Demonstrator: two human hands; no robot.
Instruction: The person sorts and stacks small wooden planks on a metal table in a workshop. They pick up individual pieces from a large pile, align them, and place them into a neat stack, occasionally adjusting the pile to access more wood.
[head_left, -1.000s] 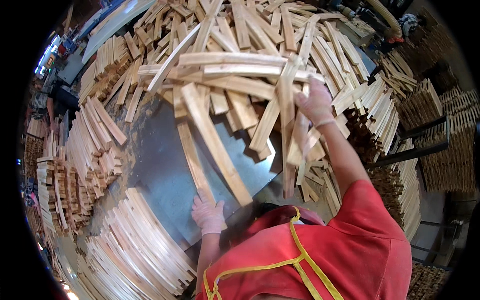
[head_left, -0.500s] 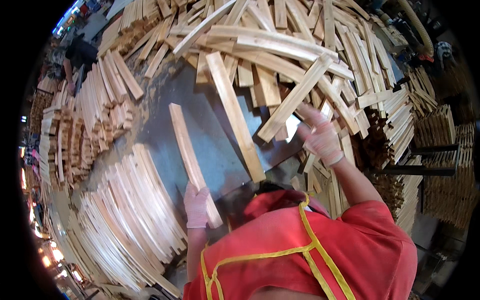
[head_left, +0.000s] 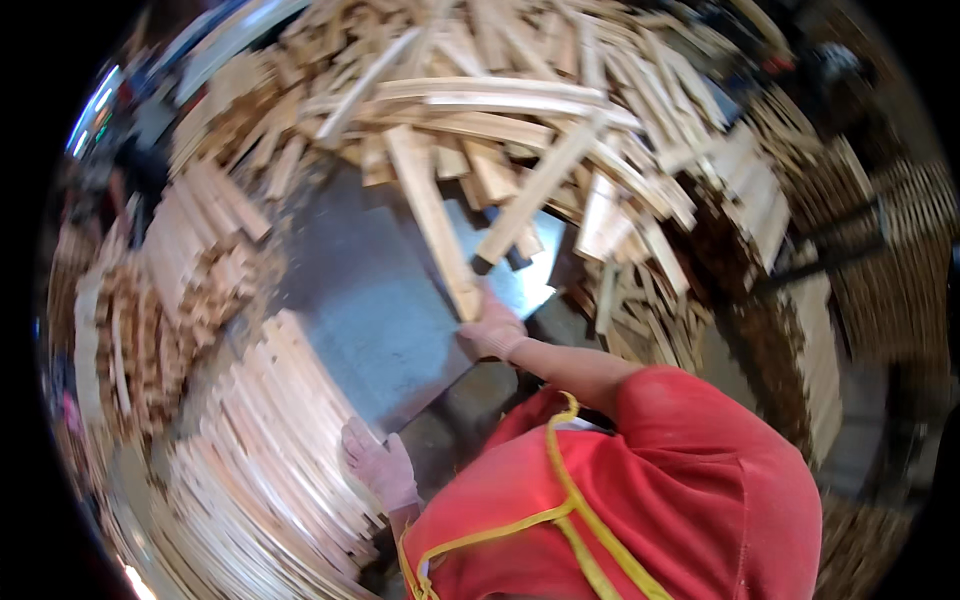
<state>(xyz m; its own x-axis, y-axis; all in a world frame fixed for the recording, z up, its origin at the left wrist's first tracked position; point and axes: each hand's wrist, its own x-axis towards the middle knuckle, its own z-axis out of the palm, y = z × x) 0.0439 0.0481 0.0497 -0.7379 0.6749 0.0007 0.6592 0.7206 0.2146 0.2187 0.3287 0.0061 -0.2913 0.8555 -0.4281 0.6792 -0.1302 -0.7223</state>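
My right hand (head_left: 492, 328), in a pale pinkish glove, grips the near end of a wooden slat (head_left: 428, 215). That slat slants away from me across the metal tabletop (head_left: 365, 290), its far end by the heap of boards. My left hand (head_left: 380, 464), gloved alike, rests against the right edge of a row of slats laid side by side (head_left: 275, 400). Its fingers are stretched out, with nothing held in them. Beside the gripped slat, another slat (head_left: 540, 190) leans out of the heap.
A jumbled heap of boards (head_left: 500, 95) covers the far side. Stacked slats (head_left: 165, 270) stand at the left. Short offcuts (head_left: 655, 310) lie lower to the right of the table. Farther right are a dark metal bar (head_left: 825, 262) and tall stacks of wood (head_left: 890, 290).
The slat in my left hand has been let go at the row's right side. My right hand has moved left and closed on the near end of another slat. The view has shifted.
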